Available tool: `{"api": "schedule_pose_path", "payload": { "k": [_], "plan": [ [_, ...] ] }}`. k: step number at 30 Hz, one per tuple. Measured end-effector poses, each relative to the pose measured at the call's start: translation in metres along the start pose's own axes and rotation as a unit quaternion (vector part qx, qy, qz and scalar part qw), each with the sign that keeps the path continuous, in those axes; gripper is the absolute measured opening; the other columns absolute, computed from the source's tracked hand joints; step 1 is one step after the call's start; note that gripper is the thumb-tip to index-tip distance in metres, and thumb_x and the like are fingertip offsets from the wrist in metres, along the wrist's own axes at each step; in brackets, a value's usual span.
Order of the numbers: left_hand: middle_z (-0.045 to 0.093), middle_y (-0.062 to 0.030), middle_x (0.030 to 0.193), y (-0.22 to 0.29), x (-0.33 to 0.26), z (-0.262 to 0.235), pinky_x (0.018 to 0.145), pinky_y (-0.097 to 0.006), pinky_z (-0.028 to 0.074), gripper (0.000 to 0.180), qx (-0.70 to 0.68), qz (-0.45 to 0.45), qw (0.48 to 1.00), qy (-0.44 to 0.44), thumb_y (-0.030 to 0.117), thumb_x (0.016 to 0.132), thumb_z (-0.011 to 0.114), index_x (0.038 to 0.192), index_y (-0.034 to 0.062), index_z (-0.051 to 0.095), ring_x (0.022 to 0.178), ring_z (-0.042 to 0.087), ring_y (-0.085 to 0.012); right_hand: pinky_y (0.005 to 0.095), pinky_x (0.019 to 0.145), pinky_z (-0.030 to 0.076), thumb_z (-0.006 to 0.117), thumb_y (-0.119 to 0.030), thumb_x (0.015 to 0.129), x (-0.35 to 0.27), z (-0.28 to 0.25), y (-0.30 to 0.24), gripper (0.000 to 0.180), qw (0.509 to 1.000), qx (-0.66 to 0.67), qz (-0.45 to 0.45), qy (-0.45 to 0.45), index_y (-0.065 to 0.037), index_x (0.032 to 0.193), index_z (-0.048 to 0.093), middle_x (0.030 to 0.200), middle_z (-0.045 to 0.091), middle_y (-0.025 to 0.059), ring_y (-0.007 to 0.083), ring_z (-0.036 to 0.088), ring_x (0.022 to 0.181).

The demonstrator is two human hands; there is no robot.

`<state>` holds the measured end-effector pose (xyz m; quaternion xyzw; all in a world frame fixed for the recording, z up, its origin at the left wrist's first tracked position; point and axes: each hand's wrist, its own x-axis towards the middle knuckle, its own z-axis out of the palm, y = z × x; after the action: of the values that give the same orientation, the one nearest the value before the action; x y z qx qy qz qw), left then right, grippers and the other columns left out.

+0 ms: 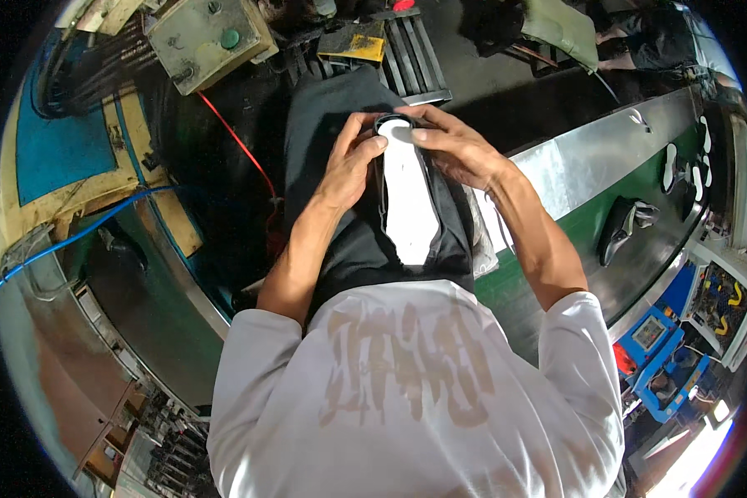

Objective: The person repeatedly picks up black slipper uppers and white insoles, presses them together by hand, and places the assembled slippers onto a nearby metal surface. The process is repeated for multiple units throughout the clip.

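A black shoe (409, 203) with a long white underside facing up lies over my lap, against my dark trousers (328, 104). Both hands are at its far, rounded end. My left hand (350, 166) grips the left side, thumb bent in over the white edge. From the right, my right hand (461, 151) holds the same end, its thumb pressing on the white surface beside the black rim. Some fingertips are hidden behind the shoe. The white piece runs back toward my shirt and ends near its hem.
On my right, a green conveyor belt (519, 307) with a metal edge (568, 187) carries a black shoe (618, 228) and several white soles (670, 168). A control box (212, 46) stands at far left. A blue hose (100, 220) crosses the left side. Another person (660, 46) is at far right.
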<state>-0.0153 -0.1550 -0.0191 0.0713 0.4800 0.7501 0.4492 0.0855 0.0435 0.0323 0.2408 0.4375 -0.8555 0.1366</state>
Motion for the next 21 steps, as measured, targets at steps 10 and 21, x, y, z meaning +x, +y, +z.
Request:
{"api": "schedule_pose_path", "payload": {
  "k": [10, 21],
  "plan": [
    [0.059, -0.0161, 0.141, 0.017, -0.013, 0.028, 0.115, -0.038, 0.043, 0.066, 0.103, -0.055, 0.993, -0.003, 0.024, 0.1, 0.073, 0.156, 0.0006, 0.045, 0.134, 0.053, -0.0225, 0.0366, 0.114, 0.044, 0.079, -0.028, 0.093, -0.003, -0.001, 0.036, 0.08, 0.985, -0.097, -0.07, 0.124, -0.003, 0.161, 0.045, 0.144, 0.062, 0.0177, 0.0261, 0.057, 0.134],
    [0.065, -0.0164, 0.14, -0.006, -0.075, 0.024, 0.099, -0.036, 0.055, 0.07, 0.11, -0.134, 0.985, 0.01, 0.012, 0.098, 0.07, 0.16, -0.0028, 0.041, 0.116, 0.068, -0.0219, 0.0578, 0.118, 0.045, 0.088, -0.025, 0.083, -0.125, 0.095, 0.074, 0.094, 0.648, -0.731, -0.145, 0.157, -0.01, 0.163, 0.041, 0.174, 0.017, 0.0268, 0.0632, 0.041, 0.14]
  ]
}}
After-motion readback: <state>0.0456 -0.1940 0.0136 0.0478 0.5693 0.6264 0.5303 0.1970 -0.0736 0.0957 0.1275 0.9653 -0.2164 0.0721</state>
